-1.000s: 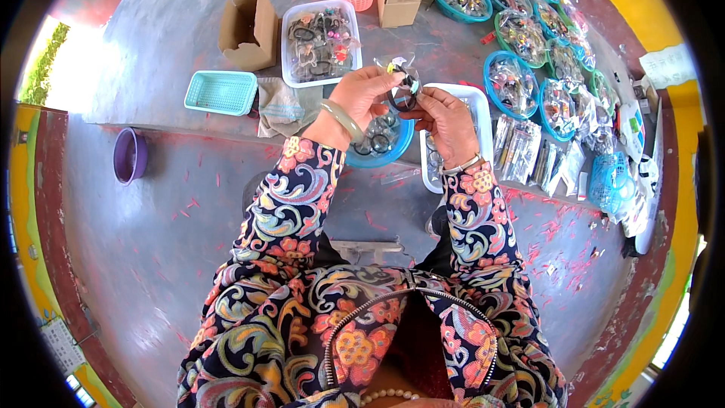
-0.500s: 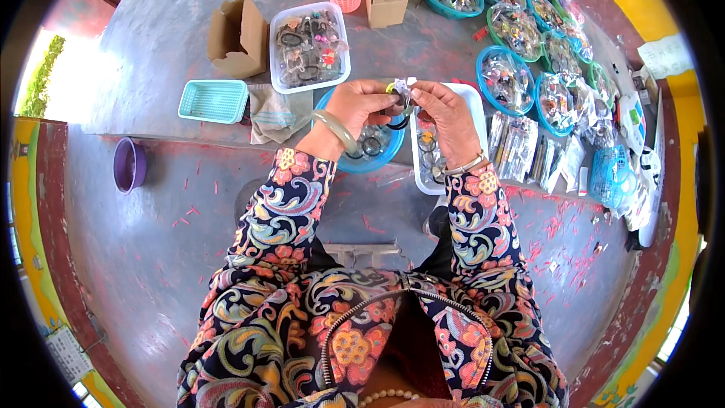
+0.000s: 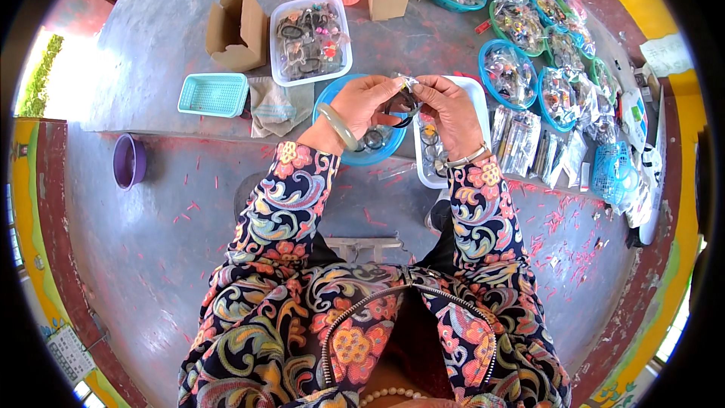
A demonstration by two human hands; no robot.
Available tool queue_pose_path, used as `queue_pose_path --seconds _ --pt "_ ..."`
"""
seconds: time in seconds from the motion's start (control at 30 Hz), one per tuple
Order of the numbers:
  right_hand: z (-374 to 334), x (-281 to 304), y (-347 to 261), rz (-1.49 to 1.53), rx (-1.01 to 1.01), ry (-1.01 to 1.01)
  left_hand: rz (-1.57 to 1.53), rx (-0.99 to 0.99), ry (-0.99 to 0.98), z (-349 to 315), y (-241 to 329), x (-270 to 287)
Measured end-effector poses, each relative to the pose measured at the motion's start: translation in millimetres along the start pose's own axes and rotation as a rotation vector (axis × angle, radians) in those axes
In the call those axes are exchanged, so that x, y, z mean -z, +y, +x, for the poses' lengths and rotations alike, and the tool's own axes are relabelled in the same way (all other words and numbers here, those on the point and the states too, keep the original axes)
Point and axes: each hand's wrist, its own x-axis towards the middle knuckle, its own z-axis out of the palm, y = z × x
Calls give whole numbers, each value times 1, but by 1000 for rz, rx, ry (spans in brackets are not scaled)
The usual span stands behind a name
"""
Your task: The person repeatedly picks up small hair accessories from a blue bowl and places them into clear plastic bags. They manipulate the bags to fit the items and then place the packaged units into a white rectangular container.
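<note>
My left hand [image 3: 358, 109] and my right hand [image 3: 456, 116] meet in front of me, thumbs and fingertips pinched together. Between them they grip what looks like a black hair tie [image 3: 406, 108] with shiny clear plastic at its top. The fingers partly hide it. Beneath my left hand stands a round blue basin [image 3: 326, 100] with dark rings in clear wrappers. A white rectangular tray [image 3: 481, 98], under my right hand, holds similar wrapped rings. Beyond my hands a white tub [image 3: 347, 64] is full of dark hair ties and small coloured pieces.
An open cardboard box [image 3: 253, 34], a mint basket [image 3: 214, 95] and a grey cloth [image 3: 281, 106] lie to the left. Several basins of wrapped goods, one a blue basin [image 3: 483, 79], crowd the right. Flat plastic packets [image 3: 516, 140] lie nearer. A purple bucket [image 3: 130, 162] stands lower left.
My fingertips have closed in around the plastic, and the yellow-green and white bit between them shows less. The black loop hangs a little lower and further right between my hands.
</note>
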Motion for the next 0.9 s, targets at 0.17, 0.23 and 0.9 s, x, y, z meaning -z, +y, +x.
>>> queue_pose_path --seconds 0.17,0.23,0.9 --pt "-1 -2 0 -26 5 -12 8 15 -17 1 -2 5" --pt "-1 -2 -1 -32 9 -10 12 17 -24 2 0 4" --pt "2 0 1 -4 -24 13 65 -25 14 5 -5 4"
